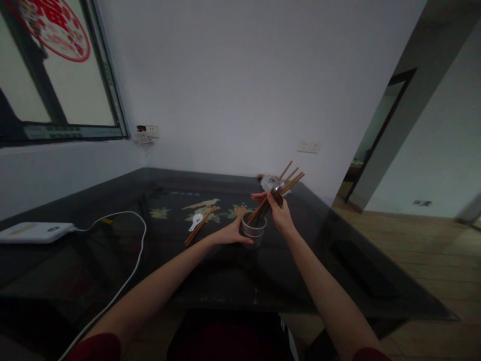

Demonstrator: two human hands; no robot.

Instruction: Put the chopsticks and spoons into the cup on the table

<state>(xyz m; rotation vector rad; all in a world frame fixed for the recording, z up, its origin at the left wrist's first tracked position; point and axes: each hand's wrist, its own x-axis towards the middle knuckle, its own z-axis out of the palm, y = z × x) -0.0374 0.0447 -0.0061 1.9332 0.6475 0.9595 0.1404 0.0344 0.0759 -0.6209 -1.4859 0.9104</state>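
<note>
My left hand [237,230] is wrapped round the side of a grey cup-shaped holder [254,232] near the middle of the dark table. Above its rim, my right hand [278,209] grips a bundle of brown chopsticks [291,182] together with metal spoons [277,187]. The bundle tilts up to the right, and its lower ends are at or inside the holder's mouth. Left of the holder, a white spoon [196,221] lies beside another pair of chopsticks [202,225] on the tabletop.
The dark table [293,281] meets a white wall at its back edge. A clear plastic bag [268,182] lies behind my right hand. At the left, a white power bank [37,232] trails a white cable [140,255]. A black flat object [363,268] rests at the right.
</note>
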